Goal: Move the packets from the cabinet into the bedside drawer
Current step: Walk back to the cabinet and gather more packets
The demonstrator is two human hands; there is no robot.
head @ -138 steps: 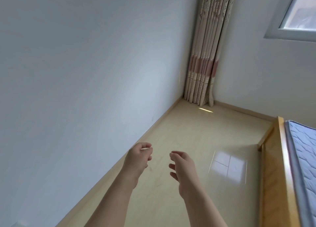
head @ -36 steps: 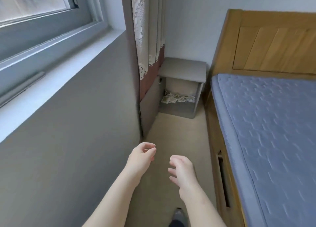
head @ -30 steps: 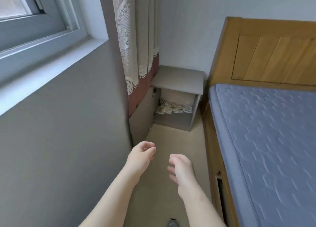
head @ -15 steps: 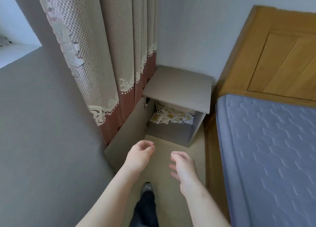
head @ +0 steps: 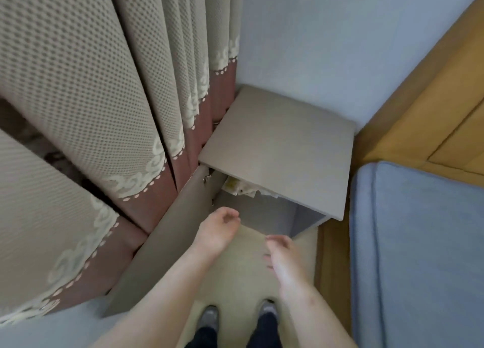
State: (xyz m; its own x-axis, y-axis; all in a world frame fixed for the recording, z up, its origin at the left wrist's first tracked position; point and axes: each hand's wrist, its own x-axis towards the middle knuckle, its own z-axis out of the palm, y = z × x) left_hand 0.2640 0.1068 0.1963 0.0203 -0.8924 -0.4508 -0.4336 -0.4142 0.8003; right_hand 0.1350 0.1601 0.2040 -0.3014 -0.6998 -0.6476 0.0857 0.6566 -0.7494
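Hovering just before the open cabinet [head: 262,209] with left hand [head: 220,227] and right hand [head: 281,250] loosely curled, gripping nothing. Seeing packets [head: 239,188] only at its front-left edge, under the top [head: 277,148]. Risking a spill onto the floor [head: 248,271] if reaching half-blind.

Soft, even daylight, wide-angle bending at the edges, motion blur on the right hand [head: 281,253].

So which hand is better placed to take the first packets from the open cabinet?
Probably the left hand: it hangs empty just before the packets, which lie at the left of the cabinet opening. The right hand, also empty, is farther from them.
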